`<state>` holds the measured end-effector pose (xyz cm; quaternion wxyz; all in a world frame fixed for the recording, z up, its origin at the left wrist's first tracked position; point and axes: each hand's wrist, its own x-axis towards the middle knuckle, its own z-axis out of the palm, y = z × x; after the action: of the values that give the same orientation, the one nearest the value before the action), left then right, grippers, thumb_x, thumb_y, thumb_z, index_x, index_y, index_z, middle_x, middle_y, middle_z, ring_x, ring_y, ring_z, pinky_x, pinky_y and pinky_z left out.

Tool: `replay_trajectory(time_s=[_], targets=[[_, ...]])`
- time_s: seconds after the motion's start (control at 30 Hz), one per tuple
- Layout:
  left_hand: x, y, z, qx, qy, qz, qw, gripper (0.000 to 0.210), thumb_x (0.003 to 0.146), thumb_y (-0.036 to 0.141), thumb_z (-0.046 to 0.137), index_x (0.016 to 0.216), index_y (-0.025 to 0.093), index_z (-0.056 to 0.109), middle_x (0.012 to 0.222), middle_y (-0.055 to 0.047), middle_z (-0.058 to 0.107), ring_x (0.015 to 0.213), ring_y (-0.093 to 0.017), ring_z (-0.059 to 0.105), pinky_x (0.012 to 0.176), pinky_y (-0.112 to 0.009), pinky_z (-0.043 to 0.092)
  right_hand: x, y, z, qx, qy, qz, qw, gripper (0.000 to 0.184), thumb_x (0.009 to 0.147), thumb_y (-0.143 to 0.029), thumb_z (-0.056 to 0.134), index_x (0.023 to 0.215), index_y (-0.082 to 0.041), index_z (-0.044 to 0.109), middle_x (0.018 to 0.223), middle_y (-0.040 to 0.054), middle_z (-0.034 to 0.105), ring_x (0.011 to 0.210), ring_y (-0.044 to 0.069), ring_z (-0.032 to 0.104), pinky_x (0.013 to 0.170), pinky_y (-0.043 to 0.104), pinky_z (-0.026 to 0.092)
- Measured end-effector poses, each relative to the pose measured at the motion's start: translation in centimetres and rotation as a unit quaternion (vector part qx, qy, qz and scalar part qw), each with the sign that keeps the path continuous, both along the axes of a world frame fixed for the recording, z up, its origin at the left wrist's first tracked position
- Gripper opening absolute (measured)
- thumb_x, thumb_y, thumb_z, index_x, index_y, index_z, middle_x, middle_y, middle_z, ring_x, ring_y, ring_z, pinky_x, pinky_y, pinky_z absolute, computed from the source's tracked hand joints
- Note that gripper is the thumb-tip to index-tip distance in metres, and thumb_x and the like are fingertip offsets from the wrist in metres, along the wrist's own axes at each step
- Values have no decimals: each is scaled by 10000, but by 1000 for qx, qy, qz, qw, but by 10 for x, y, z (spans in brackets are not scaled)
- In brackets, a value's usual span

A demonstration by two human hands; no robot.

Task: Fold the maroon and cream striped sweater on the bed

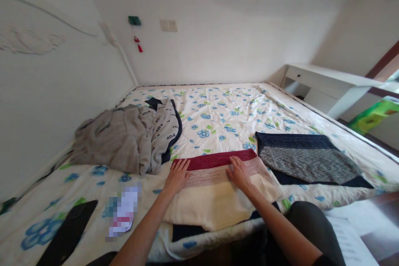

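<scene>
Sweater [218,187] lower edge hidden by arms; blurred patch [123,212] unreadable.

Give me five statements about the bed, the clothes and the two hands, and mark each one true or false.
1. Both hands lie flat on the red and cream sweater. True: the left hand and the right hand press on it, palms down.
2. The folded navy and grey sweater lies left of the hands. False: it lies to their right.
3. The grey crumpled clothes sit near the wall. True.
4. The bedsheet is plain white. False: it has blue flowers.
5. The right hand holds a phone. False: it holds nothing and rests open on the sweater.
</scene>
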<state>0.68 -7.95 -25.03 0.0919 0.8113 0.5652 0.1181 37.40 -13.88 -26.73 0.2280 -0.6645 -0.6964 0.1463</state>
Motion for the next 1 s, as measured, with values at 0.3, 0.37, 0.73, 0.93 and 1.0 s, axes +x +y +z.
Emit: replay_trajectory(time_s=[0.3,0.37,0.73,0.93,1.0], targets=[[-4,-10,-9,6,93,1,996,621,1113,406,489,1680,186,614,1779,-157,542,1688,-369,462,1402,-614,322,-174,44,28,-49,-28,175,983,659,1166,-349,406,1797,-159,395,1880,139,342,1768,329,260,1439,624,184],[-2,-11,-9,3,114,5,993,614,1122,385,469,1689,191,605,1787,-141,533,1694,-352,455,1406,-602,324,-185,48,33,-65,-39,172,982,650,1177,-360,378,1784,-133,420,1863,153,374,1757,326,291,1439,630,176],[1,-9,-6,-25,124,21,992,622,1132,411,458,1715,229,577,1824,-104,477,1722,-345,408,1419,-592,295,-114,40,26,-96,-66,105,988,816,1172,-644,356,1815,-142,377,1871,153,332,1768,305,273,1456,597,99],[2,-8,-2,-43,136,28,989,647,1134,417,436,1727,185,555,1839,-107,445,1739,-344,373,1430,-581,274,-59,39,16,-93,-83,52,991,850,1167,-675,309,1823,-137,353,1878,135,315,1771,302,261,1455,593,81],[2,-7,-1,-46,140,29,989,653,1136,421,425,1731,183,547,1843,-104,438,1742,-341,368,1433,-577,269,-43,40,11,-98,-90,33,991,864,1164,-684,302,1822,-127,353,1875,144,325,1771,304,263,1454,589,75]])
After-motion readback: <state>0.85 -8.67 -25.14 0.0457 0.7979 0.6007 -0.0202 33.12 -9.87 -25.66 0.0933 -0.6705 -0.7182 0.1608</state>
